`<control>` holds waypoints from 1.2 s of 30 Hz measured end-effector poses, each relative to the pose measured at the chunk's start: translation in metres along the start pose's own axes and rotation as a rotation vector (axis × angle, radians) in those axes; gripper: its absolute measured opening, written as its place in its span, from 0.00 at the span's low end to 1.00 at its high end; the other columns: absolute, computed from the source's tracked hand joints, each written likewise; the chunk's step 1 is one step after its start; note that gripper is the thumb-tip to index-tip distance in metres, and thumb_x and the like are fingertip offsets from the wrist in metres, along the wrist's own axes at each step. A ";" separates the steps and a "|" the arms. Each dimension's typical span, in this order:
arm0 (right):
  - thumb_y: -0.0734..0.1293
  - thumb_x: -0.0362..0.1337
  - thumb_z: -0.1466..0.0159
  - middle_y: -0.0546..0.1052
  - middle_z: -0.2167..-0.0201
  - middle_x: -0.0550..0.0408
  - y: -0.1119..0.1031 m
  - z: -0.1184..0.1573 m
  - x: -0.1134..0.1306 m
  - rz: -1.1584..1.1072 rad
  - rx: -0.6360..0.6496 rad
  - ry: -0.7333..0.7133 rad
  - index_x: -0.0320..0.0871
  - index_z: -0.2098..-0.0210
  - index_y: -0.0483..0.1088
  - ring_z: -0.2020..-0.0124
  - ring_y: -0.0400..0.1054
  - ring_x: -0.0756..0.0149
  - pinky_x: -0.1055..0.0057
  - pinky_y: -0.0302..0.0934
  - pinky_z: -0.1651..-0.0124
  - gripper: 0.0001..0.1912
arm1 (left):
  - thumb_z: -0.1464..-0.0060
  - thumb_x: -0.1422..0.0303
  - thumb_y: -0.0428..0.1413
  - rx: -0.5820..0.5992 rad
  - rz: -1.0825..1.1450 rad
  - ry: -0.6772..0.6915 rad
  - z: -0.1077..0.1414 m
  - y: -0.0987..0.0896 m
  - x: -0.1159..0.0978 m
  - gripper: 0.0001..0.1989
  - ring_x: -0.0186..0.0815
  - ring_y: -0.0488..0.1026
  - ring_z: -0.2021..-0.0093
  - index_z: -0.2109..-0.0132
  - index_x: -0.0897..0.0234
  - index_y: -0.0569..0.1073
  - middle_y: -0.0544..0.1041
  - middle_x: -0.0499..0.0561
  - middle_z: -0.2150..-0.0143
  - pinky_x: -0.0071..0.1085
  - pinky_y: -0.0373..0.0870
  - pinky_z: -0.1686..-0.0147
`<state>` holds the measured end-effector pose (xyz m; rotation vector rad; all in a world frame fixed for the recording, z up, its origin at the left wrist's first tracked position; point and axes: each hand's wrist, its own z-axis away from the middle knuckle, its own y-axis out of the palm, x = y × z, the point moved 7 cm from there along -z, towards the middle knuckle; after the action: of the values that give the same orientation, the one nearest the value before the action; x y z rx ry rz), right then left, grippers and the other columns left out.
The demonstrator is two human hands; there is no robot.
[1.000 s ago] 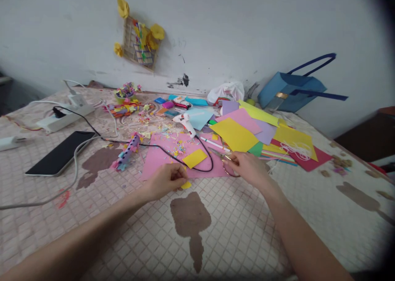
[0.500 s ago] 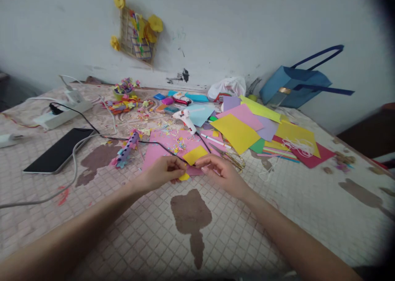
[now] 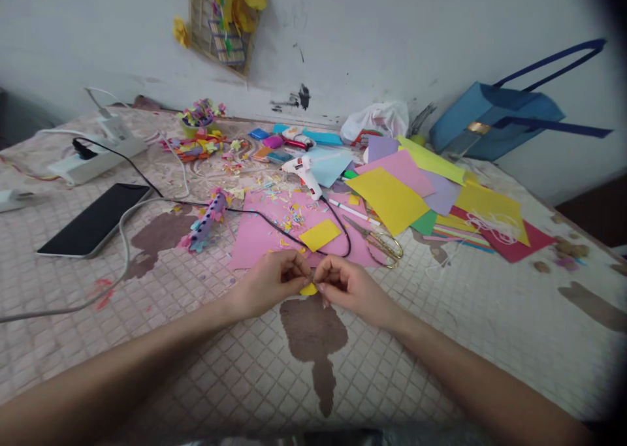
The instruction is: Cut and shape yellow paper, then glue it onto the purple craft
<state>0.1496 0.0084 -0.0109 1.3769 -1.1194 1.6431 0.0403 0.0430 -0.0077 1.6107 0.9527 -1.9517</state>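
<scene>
A small yellow paper piece (image 3: 308,290) is pinched between the fingertips of my left hand (image 3: 274,279). My right hand (image 3: 353,288) has its thumb and fingers closed on the same piece from the other side; the fingers hide most of it. Just beyond lies a pink sheet (image 3: 249,237) strewn with tiny paper scraps (image 3: 292,217). On that sheet are a yellow paper rectangle (image 3: 320,236) and part of a pair of gold-handled scissors (image 3: 379,242). A white glue gun (image 3: 304,174) rests at the sheet's far edge, its black cord running left across the table.
Coloured paper sheets (image 3: 386,200) are piled to the right, near a blue bag (image 3: 504,123). At left are a black phone-like slab (image 3: 95,223), a power strip (image 3: 105,159) and a grey cable (image 3: 125,237). A dotted purple decorated stick (image 3: 208,221) lies left of the pink sheet.
My right hand has come over to my left and now grips the yellow piece too. Both hands are nearer my body, off the pink sheet. The camera view has shifted slightly.
</scene>
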 end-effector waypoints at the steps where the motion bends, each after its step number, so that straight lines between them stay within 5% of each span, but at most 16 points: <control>1: 0.61 0.31 0.41 0.65 0.75 0.61 0.000 0.000 0.000 -0.018 0.003 0.000 0.43 0.67 0.61 0.76 0.65 0.73 0.74 0.61 0.72 0.03 | 0.51 0.69 0.55 0.003 0.025 -0.005 0.000 0.000 0.000 0.05 0.30 0.69 0.72 0.68 0.68 0.69 0.72 0.48 0.73 0.25 0.64 0.73; 15: 0.60 0.30 0.41 0.67 0.70 0.59 0.001 0.002 0.002 -0.053 0.028 -0.001 0.42 0.66 0.62 0.73 0.65 0.74 0.74 0.62 0.69 0.04 | 0.53 0.70 0.57 0.051 0.167 -0.058 -0.001 -0.001 0.000 0.06 0.30 0.70 0.72 0.68 0.69 0.68 0.73 0.49 0.73 0.27 0.65 0.71; 19: 0.60 0.29 0.41 0.68 0.71 0.58 0.000 0.004 0.007 0.177 -0.015 -0.078 0.44 0.65 0.62 0.72 0.64 0.72 0.74 0.61 0.70 0.06 | 0.53 0.70 0.57 0.069 0.159 -0.044 -0.002 0.000 0.001 0.06 0.30 0.71 0.71 0.67 0.68 0.68 0.74 0.49 0.72 0.27 0.65 0.70; 25: 0.59 0.30 0.38 0.69 0.62 0.52 0.005 0.011 0.024 0.645 0.009 -0.416 0.46 0.63 0.66 0.60 0.65 0.66 0.69 0.60 0.59 0.07 | 0.52 0.72 0.54 0.060 0.038 -0.012 0.000 0.002 0.004 0.03 0.30 0.70 0.71 0.67 0.67 0.68 0.73 0.49 0.71 0.26 0.66 0.70; 36: 0.57 0.33 0.35 0.69 0.64 0.52 0.010 0.008 0.015 0.841 0.125 -0.402 0.44 0.64 0.69 0.63 0.64 0.66 0.70 0.59 0.62 0.09 | 0.53 0.77 0.52 -0.020 -0.281 0.059 0.008 0.003 -0.005 0.05 0.28 0.68 0.75 0.67 0.66 0.70 0.71 0.47 0.74 0.23 0.64 0.75</control>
<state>0.1405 -0.0035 0.0024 1.4477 -2.0618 2.0656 0.0382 0.0351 -0.0030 1.6031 1.2772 -2.0757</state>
